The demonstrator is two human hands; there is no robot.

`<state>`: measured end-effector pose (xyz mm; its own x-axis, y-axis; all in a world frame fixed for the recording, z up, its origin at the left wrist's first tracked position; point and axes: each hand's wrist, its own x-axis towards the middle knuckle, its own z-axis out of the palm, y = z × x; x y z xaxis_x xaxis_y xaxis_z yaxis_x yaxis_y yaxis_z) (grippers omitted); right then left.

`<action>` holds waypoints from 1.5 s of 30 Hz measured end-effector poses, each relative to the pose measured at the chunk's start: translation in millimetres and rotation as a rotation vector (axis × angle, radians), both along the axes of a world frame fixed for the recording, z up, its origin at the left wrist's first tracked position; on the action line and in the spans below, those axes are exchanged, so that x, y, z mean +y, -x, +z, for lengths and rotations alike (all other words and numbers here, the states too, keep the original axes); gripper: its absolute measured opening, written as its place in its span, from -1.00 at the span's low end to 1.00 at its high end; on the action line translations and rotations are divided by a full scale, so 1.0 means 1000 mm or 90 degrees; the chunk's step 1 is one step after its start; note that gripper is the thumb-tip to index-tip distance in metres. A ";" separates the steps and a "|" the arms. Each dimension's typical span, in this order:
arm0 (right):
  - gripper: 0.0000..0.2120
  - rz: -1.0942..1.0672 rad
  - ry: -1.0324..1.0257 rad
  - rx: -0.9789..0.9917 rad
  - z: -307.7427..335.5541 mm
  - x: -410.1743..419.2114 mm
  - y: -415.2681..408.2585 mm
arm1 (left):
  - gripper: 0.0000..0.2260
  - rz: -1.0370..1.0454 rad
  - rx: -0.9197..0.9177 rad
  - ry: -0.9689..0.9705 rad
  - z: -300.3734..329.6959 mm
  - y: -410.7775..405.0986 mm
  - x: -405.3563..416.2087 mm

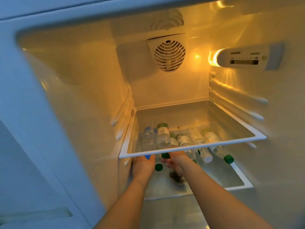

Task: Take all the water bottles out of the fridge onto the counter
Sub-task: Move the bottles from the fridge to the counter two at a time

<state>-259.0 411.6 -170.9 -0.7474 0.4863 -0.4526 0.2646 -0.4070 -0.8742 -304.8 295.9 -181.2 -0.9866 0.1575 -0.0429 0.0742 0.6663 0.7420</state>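
Several clear water bottles lie on their sides on the lower fridge shelf (239, 178), seen partly through the upper glass shelf (214, 143). My left hand (143, 165) reaches under the upper shelf's front rim and grips a blue-capped bottle (149, 138). Beside it, my right hand (176, 162) holds a green-capped bottle (165, 155) by its neck. Both hands' fingertips are hidden by the rim. A loose green cap end (158, 166) shows between my hands. Further right lie a bottle with its base toward me (206, 156) and one with a green cap (228, 158).
The upper glass shelf hangs low over the bottles and leaves a narrow gap. A dark smudge (177, 178) marks the lower shelf near my right wrist. A fan grille (169, 55) and a lit control panel (244, 57) sit high inside. The fridge's left wall (74, 113) is close.
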 end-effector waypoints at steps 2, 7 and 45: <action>-0.91 -0.012 0.009 -0.002 -0.002 -0.002 0.003 | -0.61 0.017 0.020 0.001 0.000 0.001 0.004; -0.74 -0.076 0.006 -0.016 -0.001 0.000 0.002 | -0.71 0.063 0.032 0.032 0.001 0.004 0.014; -0.74 -0.273 -0.765 0.194 0.025 -0.021 -0.149 | -0.71 0.033 0.389 -0.163 0.051 -0.116 -0.058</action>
